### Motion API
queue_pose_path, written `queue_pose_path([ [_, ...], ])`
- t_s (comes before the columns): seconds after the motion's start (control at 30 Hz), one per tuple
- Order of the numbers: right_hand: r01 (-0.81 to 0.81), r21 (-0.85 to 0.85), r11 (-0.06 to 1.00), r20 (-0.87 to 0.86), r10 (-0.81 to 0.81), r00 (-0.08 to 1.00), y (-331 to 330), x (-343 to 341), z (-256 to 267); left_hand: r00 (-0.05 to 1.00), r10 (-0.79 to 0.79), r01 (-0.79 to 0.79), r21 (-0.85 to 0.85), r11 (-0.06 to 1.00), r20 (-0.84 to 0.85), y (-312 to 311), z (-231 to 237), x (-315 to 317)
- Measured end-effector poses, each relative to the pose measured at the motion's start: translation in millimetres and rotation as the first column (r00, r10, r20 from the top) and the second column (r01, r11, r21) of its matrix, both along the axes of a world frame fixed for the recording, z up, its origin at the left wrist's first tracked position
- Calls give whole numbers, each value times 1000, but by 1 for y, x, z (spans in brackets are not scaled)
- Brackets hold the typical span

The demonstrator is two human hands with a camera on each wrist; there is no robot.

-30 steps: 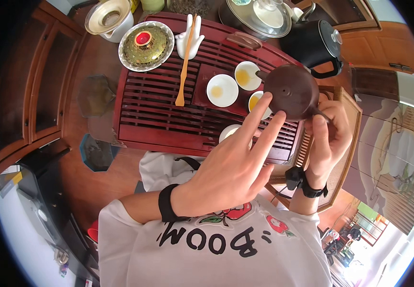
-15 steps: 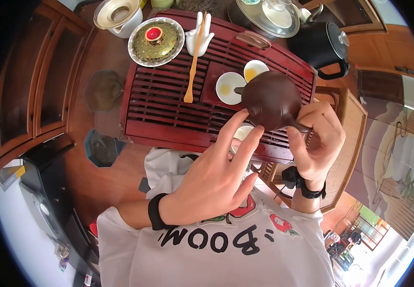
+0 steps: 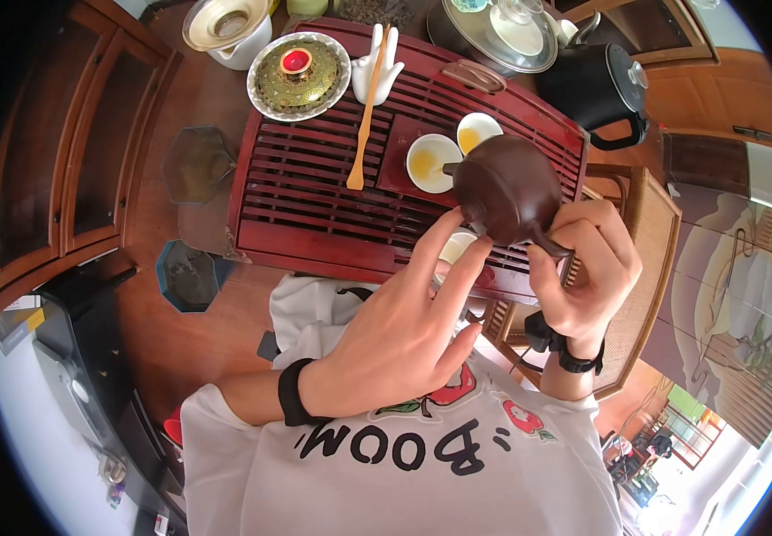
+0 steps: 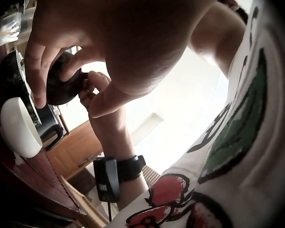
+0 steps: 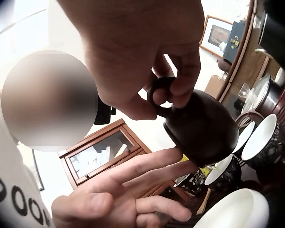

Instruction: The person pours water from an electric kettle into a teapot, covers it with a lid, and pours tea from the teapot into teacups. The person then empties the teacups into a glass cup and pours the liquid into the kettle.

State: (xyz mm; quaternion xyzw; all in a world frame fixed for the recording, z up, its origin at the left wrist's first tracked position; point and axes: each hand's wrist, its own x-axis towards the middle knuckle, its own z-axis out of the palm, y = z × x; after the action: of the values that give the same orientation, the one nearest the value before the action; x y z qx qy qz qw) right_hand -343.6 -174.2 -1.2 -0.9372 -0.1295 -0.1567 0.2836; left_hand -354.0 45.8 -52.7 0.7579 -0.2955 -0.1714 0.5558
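In the head view, my right hand (image 3: 593, 268) grips the handle of a dark brown teapot (image 3: 515, 183), tilted with its spout over a white cup (image 3: 420, 180) of yellow liquid. A thin stream shows at the spout. My left hand (image 3: 395, 335) has its fingers extended, two fingertips at the lid. Behind is another cup (image 3: 486, 126) with yellow liquid; a third cup (image 3: 459, 243) sits partly hidden by left fingers. The right wrist view shows my right hand (image 5: 137, 57) pinching the looped handle of the teapot (image 5: 204, 126), my left fingers (image 5: 152, 164) beneath it.
A slatted red tea tray (image 3: 314, 241) bears a lidded green-gold bowl (image 3: 301, 80), a white hand-shaped stand (image 3: 377, 76) and a wooden stick (image 3: 363, 147). Beyond are a strainer on a white pitcher (image 3: 241, 49), a glass-lidded pot (image 3: 542, 55) and a black kettle (image 3: 582, 80).
The teapot and both hands have moved left in the head view, bringing the spout from the rear cup to the middle one. The middle cup's yellow liquid looks larger in area.
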Motion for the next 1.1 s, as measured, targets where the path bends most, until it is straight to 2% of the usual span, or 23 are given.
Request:
queue_pose_path([
  [0.13, 36, 62, 997, -26, -34, 999, -5, -4, -5, 1000, 3, -3, 5, 1000, 8, 0, 2, -2],
  [0.2, 63, 174, 983, -39, -57, 998, -10, -7, -12, 1000, 12, -12, -12, 1000, 24, -1, 3, -2],
  [0.23, 64, 176, 982, -37, -59, 998, -12, -9, -16, 999, 23, -22, -31, 999, 36, -1, 4, -2],
  [0.3, 151, 406, 901, -104, -119, 987, -15, -16, -25, 998, 27, -25, -40, 999, 62, -1, 7, -2],
  [0.33, 215, 456, 863, -178, -148, 973, -16, -22, -26, 996, 33, -29, -51, 998, 86, -1, 8, -2],
  [0.37, 219, 458, 861, -180, -151, 972, -16, -25, -26, 996, 30, -26, -48, 999, 84, -1, 9, -3],
  [0.43, 243, 638, 731, -234, -116, 965, -16, -31, -26, 993, 49, -42, -68, 997, 107, -2, 10, -5],
  [0.5, 268, 625, 733, -255, -132, 958, -23, -40, -26, 992, 22, -14, -73, 997, 121, -1, 14, -4],
  [0.57, 228, 572, 788, -252, -95, 963, -31, -51, -25, 991, -5, 16, -78, 997, 137, 1, 16, -5],
  [0.63, 231, 556, 799, -250, -104, 963, -34, -61, -21, 992, -81, 85, -40, 996, 95, 3, 17, -9],
  [0.73, 149, 394, 907, -178, -83, 981, -39, -72, -16, 985, -167, 167, -11, 986, 47, 4, 18, -11],
  [0.77, 152, 394, 907, -176, -88, 980, -37, -74, -14, 984, -171, 172, -12, 985, 49, 4, 17, -12],
  [0.83, 161, 254, 954, -177, -118, 977, -29, -79, -6, 978, -202, 202, 3, 979, 51, 3, 15, -14],
  [1.1, 90, 45, 995, -87, -86, 993, -15, -79, 0, 953, -300, 301, 31, 953, -53, 7, 16, -18],
])
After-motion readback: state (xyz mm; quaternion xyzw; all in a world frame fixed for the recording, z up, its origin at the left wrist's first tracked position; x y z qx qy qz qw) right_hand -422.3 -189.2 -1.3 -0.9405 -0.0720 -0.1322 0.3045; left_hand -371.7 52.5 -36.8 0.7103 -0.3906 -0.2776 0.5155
